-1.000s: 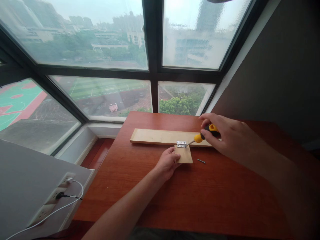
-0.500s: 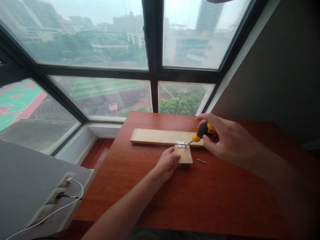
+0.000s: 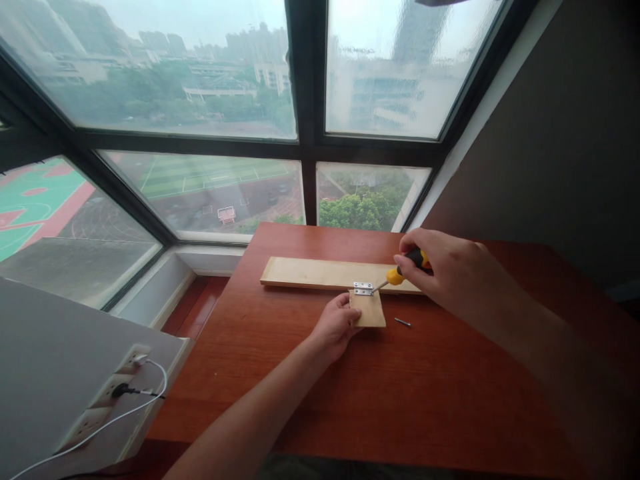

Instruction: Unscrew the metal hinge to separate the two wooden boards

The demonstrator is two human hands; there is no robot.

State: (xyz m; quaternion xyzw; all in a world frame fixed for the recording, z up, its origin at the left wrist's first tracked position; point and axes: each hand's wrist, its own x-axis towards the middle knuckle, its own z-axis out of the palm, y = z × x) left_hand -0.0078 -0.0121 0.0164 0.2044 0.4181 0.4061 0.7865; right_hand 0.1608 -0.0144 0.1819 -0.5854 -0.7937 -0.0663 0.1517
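Observation:
My left hand grips the left edge of a small wooden board, thumb on top and fingers underneath. A silver hinge spans the far edge of this board and the near edge of a long wooden plank. My right hand is closed around the black and yellow handle of a screwdriver. Its tip meets the right side of the hinge, on the leaf over the small board. Whether a screw sits under the tip is too small to tell.
A small dark metal piece, perhaps a screwdriver bit, lies on the reddish-brown table right of the small board. Large windows stand beyond the table. At the lower left, a white cable hangs from wall sockets.
My right hand's fingers have shifted and turned around the screwdriver handle, with the thumb now further up. The screwdriver tip stays at the hinge. My left hand and the boards have barely moved.

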